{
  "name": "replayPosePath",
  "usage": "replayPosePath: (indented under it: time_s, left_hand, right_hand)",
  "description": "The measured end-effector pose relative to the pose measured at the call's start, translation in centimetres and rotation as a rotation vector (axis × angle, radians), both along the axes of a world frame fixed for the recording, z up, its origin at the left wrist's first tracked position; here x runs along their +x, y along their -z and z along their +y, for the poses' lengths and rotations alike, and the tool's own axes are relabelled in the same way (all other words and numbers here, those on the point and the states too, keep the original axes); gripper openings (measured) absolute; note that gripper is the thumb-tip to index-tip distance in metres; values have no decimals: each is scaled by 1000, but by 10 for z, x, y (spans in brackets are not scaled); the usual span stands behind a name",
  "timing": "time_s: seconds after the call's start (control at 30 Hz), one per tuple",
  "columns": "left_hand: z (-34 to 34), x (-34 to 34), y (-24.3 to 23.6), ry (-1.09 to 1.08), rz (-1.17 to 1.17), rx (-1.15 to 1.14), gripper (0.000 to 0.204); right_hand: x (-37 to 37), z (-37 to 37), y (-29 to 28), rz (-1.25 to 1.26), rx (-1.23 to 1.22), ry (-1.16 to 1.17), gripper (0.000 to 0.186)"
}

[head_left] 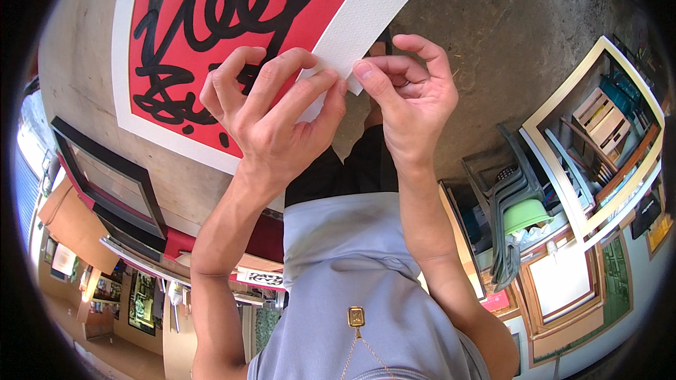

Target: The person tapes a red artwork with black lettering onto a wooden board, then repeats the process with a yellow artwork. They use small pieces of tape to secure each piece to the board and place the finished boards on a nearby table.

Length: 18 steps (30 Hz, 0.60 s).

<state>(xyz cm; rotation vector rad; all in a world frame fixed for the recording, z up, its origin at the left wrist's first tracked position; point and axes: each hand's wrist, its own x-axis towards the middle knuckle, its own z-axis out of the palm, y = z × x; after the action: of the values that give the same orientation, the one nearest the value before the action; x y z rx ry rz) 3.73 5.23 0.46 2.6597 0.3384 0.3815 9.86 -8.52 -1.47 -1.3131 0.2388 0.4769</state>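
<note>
A red artwork with thick black brush lettering and a wide white paper border lies in front of me. My left hand is over its near right part, with the thumb and fingertips drawn together in a pinch. To the right, the thumb and index finger of my right hand pinch at the edge of a piece of white paper, the other fingers curled loosely. Whether this paper is a separate strip or part of the border I cannot tell. What lies between the left fingertips is hidden.
The artwork rests on a pale surface. A black frame stands at the left. On the right are a cream frame, stacked grey plastic chairs and a green basin. Concrete floor shows beyond my right hand.
</note>
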Motion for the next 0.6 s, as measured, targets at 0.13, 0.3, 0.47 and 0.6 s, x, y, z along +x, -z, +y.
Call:
replayPosePath:
  time_s: [0.13,0.3,0.47,0.6]
  left_hand:
    - [1,-1,-1,8,6,-5,25]
    - [3,-3,-1,23,9,-24,30]
    - [4,-6,-2,40,28,-9,37]
    - [3,-7,-3,48,29,48,38]
  right_hand:
    - [0,2,-1,3,-22,7,42]
    - [0,2,0,-60,-111,-42,39]
    - [-4,3,3,-90,-138,-30,38]
    - [-5,2,13,-130,-144,-4,42]
